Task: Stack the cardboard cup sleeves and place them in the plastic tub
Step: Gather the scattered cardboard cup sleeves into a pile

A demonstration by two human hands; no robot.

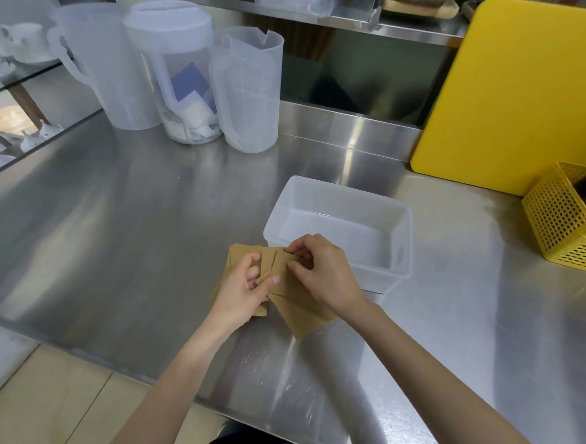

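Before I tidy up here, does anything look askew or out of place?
Only the cardboard sleeves: both hands, left and right, hold them fanned at crossing angles, not squared. The tub beside them holds none.

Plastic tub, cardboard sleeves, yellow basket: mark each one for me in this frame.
plastic tub [405, 227]: head view, right rim.
cardboard sleeves [300, 319]: head view, lower fanned-out corner.
yellow basket [556, 222]: head view, perforated left wall.
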